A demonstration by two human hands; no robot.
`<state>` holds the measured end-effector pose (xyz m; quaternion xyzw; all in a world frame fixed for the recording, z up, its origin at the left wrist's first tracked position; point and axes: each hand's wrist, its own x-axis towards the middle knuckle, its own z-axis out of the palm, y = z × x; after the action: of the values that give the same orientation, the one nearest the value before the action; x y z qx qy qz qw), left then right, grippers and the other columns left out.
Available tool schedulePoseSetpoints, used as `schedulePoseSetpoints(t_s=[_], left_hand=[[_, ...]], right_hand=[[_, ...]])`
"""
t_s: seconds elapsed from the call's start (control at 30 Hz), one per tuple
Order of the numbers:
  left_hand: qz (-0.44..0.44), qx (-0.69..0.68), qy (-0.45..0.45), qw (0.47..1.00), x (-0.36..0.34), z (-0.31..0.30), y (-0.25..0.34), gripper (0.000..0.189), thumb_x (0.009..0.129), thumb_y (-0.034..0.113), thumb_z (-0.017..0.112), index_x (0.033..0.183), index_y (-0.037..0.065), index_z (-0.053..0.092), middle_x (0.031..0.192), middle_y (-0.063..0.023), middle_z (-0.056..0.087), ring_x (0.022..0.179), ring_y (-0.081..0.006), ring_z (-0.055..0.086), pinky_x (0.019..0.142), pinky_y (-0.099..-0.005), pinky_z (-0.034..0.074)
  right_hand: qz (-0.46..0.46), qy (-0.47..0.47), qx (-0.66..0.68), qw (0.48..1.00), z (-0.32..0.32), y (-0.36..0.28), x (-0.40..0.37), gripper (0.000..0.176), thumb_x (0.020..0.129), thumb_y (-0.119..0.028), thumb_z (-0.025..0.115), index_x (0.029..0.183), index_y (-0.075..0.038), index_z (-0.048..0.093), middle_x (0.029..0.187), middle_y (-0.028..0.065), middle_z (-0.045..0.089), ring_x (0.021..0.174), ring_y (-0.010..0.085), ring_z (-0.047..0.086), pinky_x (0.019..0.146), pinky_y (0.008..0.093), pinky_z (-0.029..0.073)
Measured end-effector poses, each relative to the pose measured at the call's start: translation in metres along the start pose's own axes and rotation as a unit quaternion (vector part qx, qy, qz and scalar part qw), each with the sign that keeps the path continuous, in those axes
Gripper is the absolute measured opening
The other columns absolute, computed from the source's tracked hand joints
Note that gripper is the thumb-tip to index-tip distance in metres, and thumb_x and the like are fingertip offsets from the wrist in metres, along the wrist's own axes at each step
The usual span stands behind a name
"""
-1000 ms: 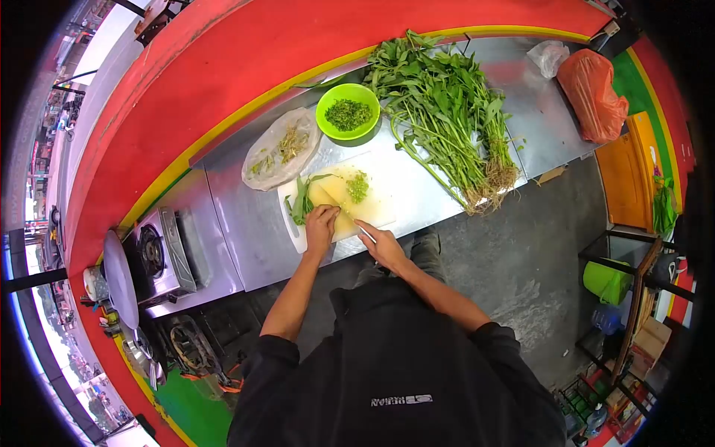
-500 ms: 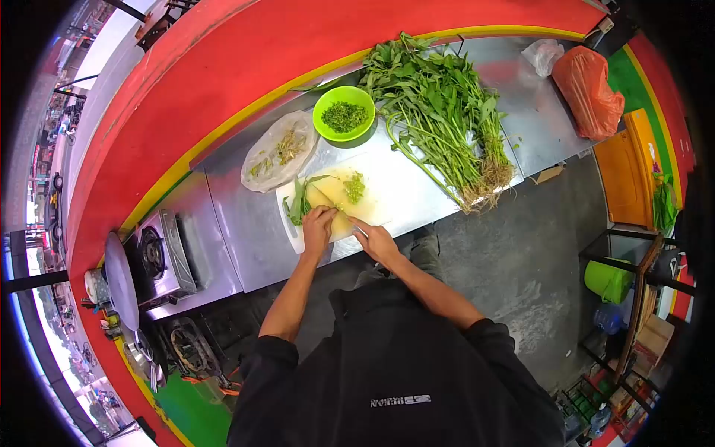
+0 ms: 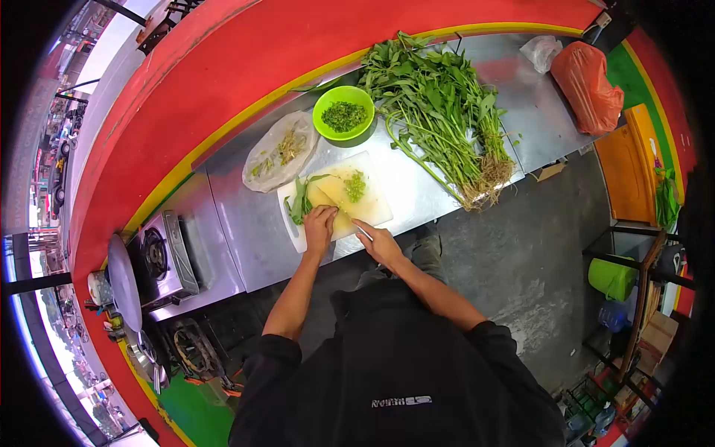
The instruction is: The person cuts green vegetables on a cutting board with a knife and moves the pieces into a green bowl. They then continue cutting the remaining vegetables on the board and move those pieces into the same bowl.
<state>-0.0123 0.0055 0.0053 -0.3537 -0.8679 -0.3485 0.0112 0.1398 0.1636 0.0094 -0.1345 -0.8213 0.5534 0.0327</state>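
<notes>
My right hand (image 3: 380, 244) is closed around the handle of a knife (image 3: 347, 214), whose blade lies over the cutting board (image 3: 378, 208). My left hand (image 3: 321, 227) presses with bent fingers on leafy green stems (image 3: 299, 203) at the board's left side, close to the blade. A small heap of chopped green pieces (image 3: 355, 186) sits on the board beyond the knife. Behind the board stands a lime green bowl (image 3: 325, 104) of finely cut greens. A clear plastic bag (image 3: 261, 167) with plant scraps lies to its left.
A big pile of leafy greens with roots (image 3: 439, 112) covers the steel counter (image 3: 246, 238) right of the bowl. Farther right lie a red plastic bag (image 3: 588, 89) and a clear bag (image 3: 541, 52). A gas stove (image 3: 160, 257) stands at the left.
The knife's handle end has shifted slightly, and my right hand has turned a little with it. My left hand stays on the stems. The view has moved slightly.
</notes>
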Motion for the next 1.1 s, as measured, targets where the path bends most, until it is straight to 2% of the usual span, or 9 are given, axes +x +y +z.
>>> schedulePoseSetpoints(t_s=[0.2,0.37,0.57,0.8,0.87,0.97,1.0,1.07,1.1], left_hand=[[0.007,0.025,0.009,1.000,-0.005,0.003,0.002,0.012,0.091,0.008,0.073,0.101,0.005,0.078,0.099,-0.0086,0.072,0.094,-0.0312,0.067,0.083,-0.0428,0.048],[-0.004,-0.004,0.021,1.000,-0.004,0.004,0.001,0.011,0.090,0.004,0.073,0.100,0.002,0.077,0.097,-0.0131,0.073,0.091,-0.0329,0.069,0.082,-0.0422,0.052],[-0.027,-0.035,0.015,0.999,-0.003,0.002,0.004,0.011,0.090,0.001,0.072,0.100,0.000,0.076,0.096,-0.0147,0.073,0.090,-0.0330,0.069,0.082,-0.0421,0.053],[0.005,-0.020,0.010,1.000,-0.003,0.000,0.004,0.014,0.089,-0.001,0.072,0.102,-0.002,0.076,0.097,-0.0160,0.072,0.089,-0.0340,0.069,0.082,-0.0412,0.054],[-0.001,-0.035,0.003,0.999,-0.004,0.001,0.002,0.014,0.089,-0.002,0.072,0.102,-0.002,0.076,0.097,-0.0161,0.072,0.090,-0.0343,0.069,0.082,-0.0412,0.054],[-0.017,-0.035,0.024,0.999,-0.004,0.005,0.000,0.014,0.090,0.004,0.071,0.102,0.002,0.078,0.096,-0.0114,0.071,0.094,-0.0334,0.067,0.084,-0.0442,0.051],[-0.007,-0.028,0.021,0.999,-0.003,0.004,-0.001,0.014,0.089,0.001,0.072,0.102,0.000,0.077,0.096,-0.0137,0.072,0.092,-0.0337,0.068,0.083,-0.0428,0.052],[0.001,-0.020,0.016,1.000,-0.004,0.003,-0.002,0.014,0.088,-0.002,0.073,0.102,-0.003,0.076,0.097,-0.0160,0.072,0.090,-0.0340,0.069,0.082,-0.0415,0.054],[-0.003,-0.022,0.016,1.000,-0.004,0.002,0.001,0.014,0.088,-0.002,0.073,0.102,-0.003,0.076,0.097,-0.0160,0.072,0.090,-0.0340,0.069,0.082,-0.0415,0.054]], right_hand=[[0.013,-0.005,-0.028,1.000,0.006,-0.003,0.007,0.041,0.103,-0.026,0.062,0.143,-0.018,0.061,0.090,0.0270,0.072,0.084,0.0490,0.069,0.079,0.0584,0.054],[0.028,-0.011,0.023,0.999,-0.007,-0.016,-0.005,0.043,0.103,-0.023,0.063,0.145,-0.015,0.059,0.111,0.0312,0.071,0.102,0.0504,0.068,0.087,0.0533,0.056],[0.041,-0.034,0.013,0.998,-0.010,-0.015,-0.005,0.043,0.103,-0.022,0.063,0.145,-0.016,0.059,0.104,0.0298,0.071,0.097,0.0501,0.068,0.083,0.0546,0.054],[0.012,-0.011,-0.010,1.000,0.003,-0.007,0.009,0.042,0.102,-0.022,0.064,0.144,-0.015,0.060,0.100,0.0297,0.071,0.094,0.0495,0.069,0.082,0.0552,0.054],[0.026,-0.025,0.010,0.999,-0.005,-0.015,0.004,0.044,0.104,-0.024,0.063,0.146,-0.014,0.058,0.115,0.0300,0.070,0.106,0.0491,0.068,0.089,0.0510,0.056],[0.009,-0.014,0.021,1.000,-0.006,-0.014,-0.003,0.044,0.104,-0.024,0.063,0.147,-0.014,0.058,0.117,0.0293,0.071,0.107,0.0490,0.068,0.090,0.0508,0.056],[0.010,-0.015,0.020,1.000,-0.007,-0.014,-0.003,0.044,0.104,-0.024,0.063,0.147,-0.014,0.058,0.117,0.0293,0.071,0.107,0.0490,0.068,0.090,0.0508,0.056],[0.052,-0.037,0.010,0.998,-0.008,-0.015,-0.001,0.043,0.102,-0.022,0.064,0.144,-0.017,0.060,0.106,0.0300,0.071,0.097,0.0496,0.069,0.086,0.0548,0.055],[0.012,-0.009,0.000,1.000,-0.005,-0.013,0.002,0.042,0.102,-0.023,0.064,0.144,-0.017,0.060,0.104,0.0299,0.072,0.096,0.0493,0.069,0.085,0.0555,0.055]])
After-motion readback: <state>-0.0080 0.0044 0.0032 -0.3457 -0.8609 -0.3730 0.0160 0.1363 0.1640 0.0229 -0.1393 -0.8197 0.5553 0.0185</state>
